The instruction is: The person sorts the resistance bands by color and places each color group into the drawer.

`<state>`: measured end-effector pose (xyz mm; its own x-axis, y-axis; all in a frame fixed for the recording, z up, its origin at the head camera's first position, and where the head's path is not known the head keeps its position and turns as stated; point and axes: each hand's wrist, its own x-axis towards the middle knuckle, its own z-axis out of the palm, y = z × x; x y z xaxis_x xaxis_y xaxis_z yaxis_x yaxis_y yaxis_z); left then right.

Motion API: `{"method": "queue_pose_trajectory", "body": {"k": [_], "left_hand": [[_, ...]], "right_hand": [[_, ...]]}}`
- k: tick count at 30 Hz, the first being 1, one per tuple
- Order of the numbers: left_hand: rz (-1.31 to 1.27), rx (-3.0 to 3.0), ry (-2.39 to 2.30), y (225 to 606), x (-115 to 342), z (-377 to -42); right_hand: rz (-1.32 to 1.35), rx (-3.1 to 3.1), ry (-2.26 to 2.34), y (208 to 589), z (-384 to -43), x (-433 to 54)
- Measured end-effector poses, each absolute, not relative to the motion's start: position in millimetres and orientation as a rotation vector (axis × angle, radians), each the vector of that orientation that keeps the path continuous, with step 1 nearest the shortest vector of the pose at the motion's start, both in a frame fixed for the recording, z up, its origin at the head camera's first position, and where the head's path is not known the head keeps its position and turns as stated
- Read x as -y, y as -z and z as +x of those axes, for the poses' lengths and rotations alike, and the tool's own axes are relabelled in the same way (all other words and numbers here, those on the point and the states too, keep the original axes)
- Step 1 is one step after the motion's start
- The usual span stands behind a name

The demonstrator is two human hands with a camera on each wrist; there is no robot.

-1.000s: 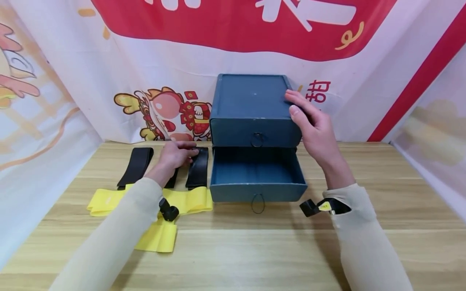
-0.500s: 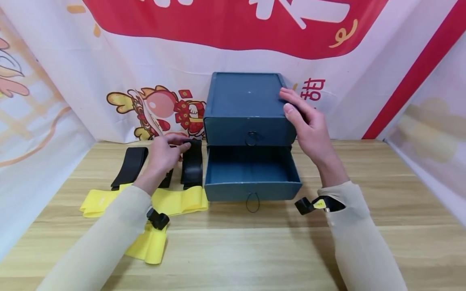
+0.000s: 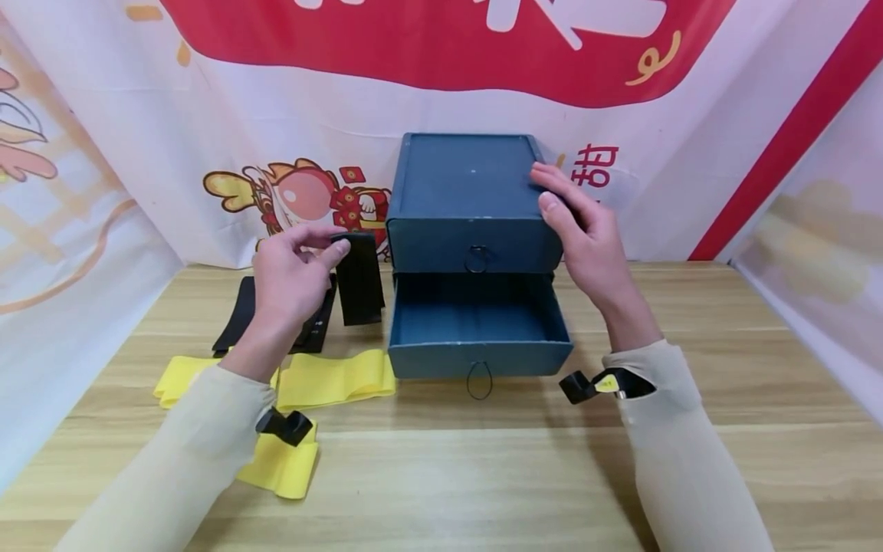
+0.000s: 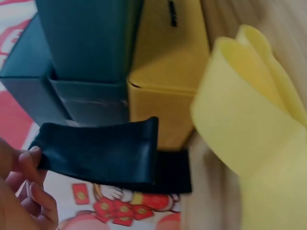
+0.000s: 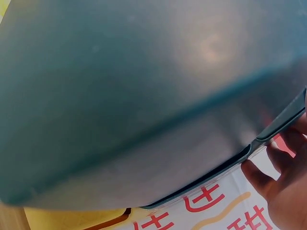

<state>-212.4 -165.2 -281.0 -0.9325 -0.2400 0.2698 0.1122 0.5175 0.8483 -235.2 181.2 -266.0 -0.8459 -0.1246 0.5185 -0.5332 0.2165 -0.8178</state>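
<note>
My left hand [image 3: 293, 272] pinches the top end of a black resistance band [image 3: 361, 280] between thumb and fingers. Folded flat, the band [image 4: 98, 153] hangs just left of a blue drawer box [image 3: 472, 180]. The lower drawer [image 3: 480, 360] is pulled out, and its visible inside holds nothing. Against the box's upper right edge rests my right hand [image 3: 586, 238], fingers and thumb extended over the top. In the right wrist view its fingertips [image 5: 254, 172] touch the box's rim. Partly behind the left hand lies another black band [image 3: 317, 326].
A further black band [image 3: 237, 318] lies at the left. Yellow resistance bands [image 3: 338, 379] lie in front of the black ones. A yellow box section [image 4: 165, 72] sits below the blue drawers. A printed cloth [image 3: 310, 115] hangs behind the wooden table [image 3: 510, 475].
My left hand has lifted the black band off the table, its free end now hanging down. The right hand stays on the box.
</note>
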Motion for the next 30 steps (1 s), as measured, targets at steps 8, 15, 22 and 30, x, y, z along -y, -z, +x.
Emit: {"method": "queue_pose_trajectory", "body": {"k": [8,15,22,30], "left_hand": [[-0.019,2.095,1.616,254,160,-199],[-0.032,1.981,1.653,232,157,-181],[-0.148,1.87,1.689,218,150,-161],[-0.181,1.93,1.541,203,138,-141]], "right_hand": [[0.606,2.154,-1.664,265,-235,-183],[0.616,2.149,-1.673,266,-235,-181],[0.621,2.149,-1.659,268,-235,-180],[0.619,2.151,-1.649,267,-235,-180]]}}
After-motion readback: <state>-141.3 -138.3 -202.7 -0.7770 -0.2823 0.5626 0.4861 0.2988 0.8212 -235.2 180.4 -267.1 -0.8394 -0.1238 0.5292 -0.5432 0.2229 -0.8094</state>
